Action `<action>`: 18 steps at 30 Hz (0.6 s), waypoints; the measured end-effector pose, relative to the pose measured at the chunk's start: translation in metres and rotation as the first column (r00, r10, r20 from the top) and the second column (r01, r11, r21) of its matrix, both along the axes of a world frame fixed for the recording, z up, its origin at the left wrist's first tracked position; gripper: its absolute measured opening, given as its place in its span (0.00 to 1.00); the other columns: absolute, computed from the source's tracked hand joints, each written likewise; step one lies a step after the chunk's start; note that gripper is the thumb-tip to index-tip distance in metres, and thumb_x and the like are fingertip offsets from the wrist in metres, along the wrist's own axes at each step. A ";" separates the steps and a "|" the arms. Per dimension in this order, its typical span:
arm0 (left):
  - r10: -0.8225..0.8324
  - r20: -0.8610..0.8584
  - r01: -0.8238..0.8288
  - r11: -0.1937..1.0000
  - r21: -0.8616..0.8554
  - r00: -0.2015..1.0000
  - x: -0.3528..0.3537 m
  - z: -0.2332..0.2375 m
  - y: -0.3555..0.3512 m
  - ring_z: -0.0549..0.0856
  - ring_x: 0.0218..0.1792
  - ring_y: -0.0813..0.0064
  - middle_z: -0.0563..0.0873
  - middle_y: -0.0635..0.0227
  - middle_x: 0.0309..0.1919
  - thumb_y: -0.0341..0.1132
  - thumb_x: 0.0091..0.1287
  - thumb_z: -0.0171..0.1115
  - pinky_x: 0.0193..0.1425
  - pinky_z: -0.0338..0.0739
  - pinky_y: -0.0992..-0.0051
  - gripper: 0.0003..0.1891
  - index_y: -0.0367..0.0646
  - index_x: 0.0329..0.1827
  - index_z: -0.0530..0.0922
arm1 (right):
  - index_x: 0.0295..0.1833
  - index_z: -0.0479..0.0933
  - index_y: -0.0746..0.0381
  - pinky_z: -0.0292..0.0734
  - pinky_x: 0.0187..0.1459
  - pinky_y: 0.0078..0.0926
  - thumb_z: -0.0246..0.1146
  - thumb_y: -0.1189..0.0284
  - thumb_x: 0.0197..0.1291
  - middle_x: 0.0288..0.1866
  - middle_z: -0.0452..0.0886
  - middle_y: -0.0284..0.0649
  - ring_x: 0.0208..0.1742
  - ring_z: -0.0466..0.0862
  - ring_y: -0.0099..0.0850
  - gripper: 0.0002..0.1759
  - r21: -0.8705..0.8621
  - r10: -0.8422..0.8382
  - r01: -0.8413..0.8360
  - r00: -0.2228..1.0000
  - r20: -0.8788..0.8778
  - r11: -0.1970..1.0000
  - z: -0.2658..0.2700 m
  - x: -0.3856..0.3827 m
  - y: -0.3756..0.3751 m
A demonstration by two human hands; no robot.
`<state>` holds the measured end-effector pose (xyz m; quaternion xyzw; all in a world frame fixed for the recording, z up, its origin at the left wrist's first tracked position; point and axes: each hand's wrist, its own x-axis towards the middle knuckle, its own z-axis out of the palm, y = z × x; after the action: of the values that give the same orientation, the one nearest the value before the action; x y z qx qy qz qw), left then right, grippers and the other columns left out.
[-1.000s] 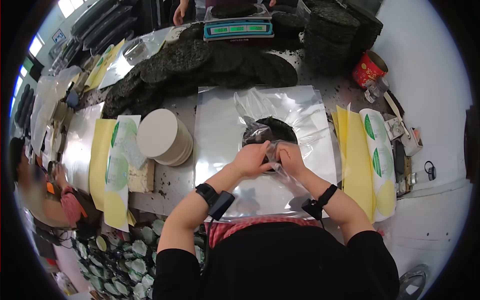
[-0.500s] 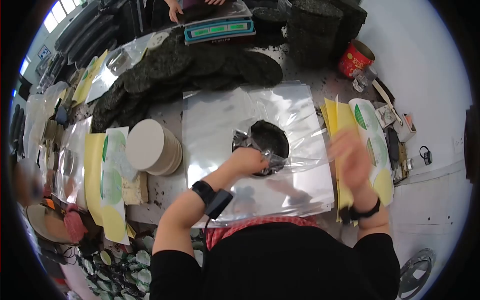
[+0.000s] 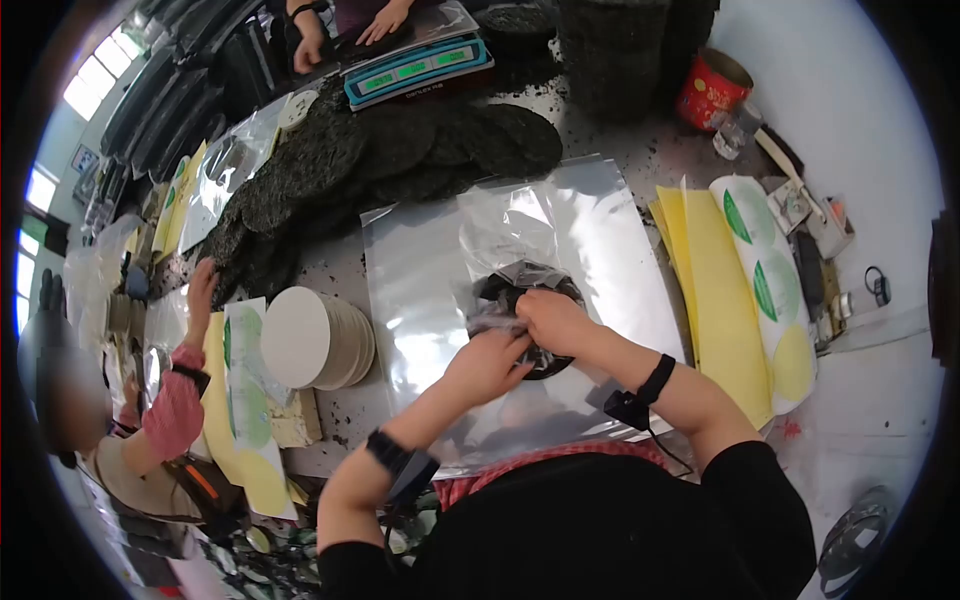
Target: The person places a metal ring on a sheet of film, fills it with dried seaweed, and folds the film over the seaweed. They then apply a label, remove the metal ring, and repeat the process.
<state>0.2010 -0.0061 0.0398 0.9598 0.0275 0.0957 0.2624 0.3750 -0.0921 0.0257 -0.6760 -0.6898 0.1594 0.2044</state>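
Note:
A dark round disc, perhaps dried seaweed [image 3: 546, 360], lies on a stack of shiny plastic sheets [image 3: 410, 300]. Clear plastic film [image 3: 500, 228] partly covers the disc and spreads out beyond it. Over the disc's left part, my left hand [image 3: 485, 366] has its fingers bent on the film. My right hand [image 3: 556, 322] meets it from the right, fingers closed together on the gathered film. The fingertips of both hands almost touch, and the exact grip between them is partly hidden.
Overlapping dark discs [image 3: 390, 145] pile up beyond the sheets. A digital scale [image 3: 415, 72] stands behind, with a co-worker's hands [image 3: 385, 20] over it. White round cards [image 3: 297, 338] and another person's hand [image 3: 203, 285] are left. Yellow label sheets [image 3: 720, 300] and a red tin [image 3: 712, 90] are right.
My right hand has come in from the right onto the film over the disc. My left hand has shifted slightly down-left. The person at left has reached a hand toward the dark pile.

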 end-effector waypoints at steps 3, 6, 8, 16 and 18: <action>0.425 0.242 -0.440 0.898 0.010 0.872 -0.056 0.003 0.010 0.76 0.56 0.49 0.77 0.49 0.56 0.35 0.51 0.72 0.60 0.71 0.57 0.26 0.35 0.53 0.74 | 0.41 0.79 0.65 0.77 0.48 0.42 0.60 0.72 0.52 0.43 0.80 0.47 0.47 0.80 0.44 0.11 -0.142 0.009 0.029 0.966 0.259 0.989 -0.004 -0.014 0.004; 0.538 0.381 -0.502 0.842 -0.198 0.752 0.003 0.027 -0.004 0.71 0.61 0.49 0.68 0.44 0.62 0.30 0.52 0.71 0.63 0.70 0.59 0.40 0.32 0.69 0.61 | 0.42 0.80 0.65 0.77 0.49 0.42 0.62 0.69 0.50 0.42 0.81 0.47 0.49 0.80 0.44 0.14 -0.178 -0.040 0.102 0.946 0.321 0.979 0.006 -0.027 0.011; 0.560 0.374 -0.484 0.828 -0.283 0.739 0.021 0.018 -0.012 0.69 0.64 0.49 0.64 0.43 0.66 0.29 0.55 0.69 0.63 0.70 0.60 0.41 0.32 0.72 0.57 | 0.42 0.80 0.66 0.76 0.52 0.42 0.63 0.69 0.50 0.44 0.82 0.48 0.51 0.80 0.45 0.15 -0.277 0.142 -0.096 0.978 0.150 0.956 0.036 -0.023 0.002; 0.654 0.327 -0.410 0.713 -0.569 0.682 0.030 -0.005 -0.010 0.74 0.62 0.53 0.69 0.49 0.63 0.23 0.56 0.65 0.63 0.71 0.61 0.44 0.36 0.75 0.52 | 0.65 0.67 0.61 0.67 0.64 0.37 0.70 0.62 0.54 0.61 0.71 0.45 0.63 0.72 0.39 0.36 0.148 -0.183 0.504 0.548 -0.816 0.851 0.017 0.016 -0.010; 0.593 0.291 -0.342 0.726 -0.597 0.751 0.028 -0.010 -0.002 0.77 0.60 0.58 0.73 0.53 0.60 0.21 0.54 0.66 0.60 0.74 0.64 0.40 0.37 0.72 0.59 | 0.60 0.71 0.59 0.67 0.65 0.40 0.75 0.61 0.46 0.60 0.70 0.45 0.63 0.72 0.45 0.35 0.374 -0.078 0.308 0.851 -0.519 0.875 0.030 0.005 -0.008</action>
<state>0.2290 -0.0081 0.0296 0.7626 0.2371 0.3759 0.4700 0.3803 -0.1000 0.0557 -0.6164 -0.5598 0.1415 0.5355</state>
